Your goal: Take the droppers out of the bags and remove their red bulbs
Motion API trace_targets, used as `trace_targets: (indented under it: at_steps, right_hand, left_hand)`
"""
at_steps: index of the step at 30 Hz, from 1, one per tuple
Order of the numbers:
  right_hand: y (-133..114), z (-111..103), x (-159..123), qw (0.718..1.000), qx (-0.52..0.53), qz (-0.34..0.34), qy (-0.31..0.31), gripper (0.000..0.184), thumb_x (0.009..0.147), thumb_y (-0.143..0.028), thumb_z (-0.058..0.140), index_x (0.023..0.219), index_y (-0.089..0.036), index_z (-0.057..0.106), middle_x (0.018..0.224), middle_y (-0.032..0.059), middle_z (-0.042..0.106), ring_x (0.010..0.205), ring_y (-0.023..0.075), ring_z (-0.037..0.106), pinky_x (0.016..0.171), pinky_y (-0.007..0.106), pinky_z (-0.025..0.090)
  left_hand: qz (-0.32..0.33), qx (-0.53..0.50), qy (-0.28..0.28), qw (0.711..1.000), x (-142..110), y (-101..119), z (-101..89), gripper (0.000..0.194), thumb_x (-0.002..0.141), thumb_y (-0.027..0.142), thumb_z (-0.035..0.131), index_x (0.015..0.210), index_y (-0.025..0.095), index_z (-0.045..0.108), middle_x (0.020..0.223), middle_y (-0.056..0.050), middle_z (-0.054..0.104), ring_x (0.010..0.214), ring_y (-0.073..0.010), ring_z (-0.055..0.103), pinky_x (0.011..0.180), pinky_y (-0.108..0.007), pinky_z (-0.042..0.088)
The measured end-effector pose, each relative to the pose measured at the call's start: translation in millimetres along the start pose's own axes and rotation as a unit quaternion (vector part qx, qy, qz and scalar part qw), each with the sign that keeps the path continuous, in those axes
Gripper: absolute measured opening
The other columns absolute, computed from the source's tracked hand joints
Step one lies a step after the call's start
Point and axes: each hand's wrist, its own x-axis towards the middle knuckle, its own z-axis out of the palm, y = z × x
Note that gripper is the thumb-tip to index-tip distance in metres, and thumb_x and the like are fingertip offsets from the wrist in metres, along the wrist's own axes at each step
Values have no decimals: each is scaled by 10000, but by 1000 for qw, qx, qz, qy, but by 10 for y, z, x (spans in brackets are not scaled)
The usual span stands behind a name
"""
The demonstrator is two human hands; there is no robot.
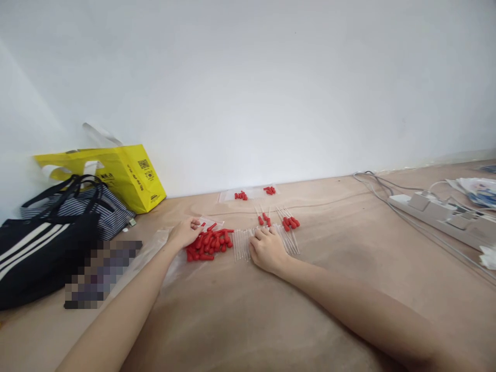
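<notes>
My left hand (185, 232) is closed in a pinch at the upper edge of a heap of red rubber dropper bulbs (209, 243), with one red bulb at its fingertips. The heap lies partly on a clear plastic bag (167, 268). To its right my right hand (268, 249) rests palm down, its fingers curled over a row of thin clear tubes (241, 245). The tubes directly beneath this hand are hidden. Just beyond it lie droppers with red bulbs fitted (291, 223), and a smaller group of red-bulbed droppers (264, 219) sits beside them.
Against the wall lies a clear bag (253, 192) with more red bulbs. A yellow bag (135, 178) and a black bag (46, 258) stand at left, near a pixelated object (104, 274). A power strip (445, 214) with cables is at right.
</notes>
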Motion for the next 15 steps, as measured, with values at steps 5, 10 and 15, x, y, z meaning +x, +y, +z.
trace_targets:
  at_steps: [5, 10, 15]
  right_hand:
    - [-25, -53, -40, 1000, 18, 4, 16, 289, 812, -346, 442, 667, -155, 605, 700, 63, 579, 724, 178, 486, 657, 328, 252]
    - [38, -162, -183, 995, 66, -27, 67, 266, 817, -336, 449, 685, -176, 615, 655, 24, 560, 651, 132, 450, 620, 305, 212]
    - [272, -336, -520, 988, 84, -86, 98, 292, 824, -268, 427, 600, -177, 589, 554, -1, 491, 579, 107, 397, 614, 291, 206]
  left_hand:
    - [-22, 10, -47, 999, 105, -15, -25, 176, 671, 373, 547, 685, 212, 618, 722, 18, 666, 691, -161, 599, 572, -219, 406]
    - [-39, 32, -19, 999, 61, 119, -102, 265, 746, 390, 465, 805, 204, 646, 855, -38, 673, 790, -228, 597, 633, -290, 416]
    - [35, 36, 7, 999, -35, 666, 99, 211, 751, 296, 479, 874, 204, 624, 997, -46, 633, 988, -231, 528, 800, -318, 381]
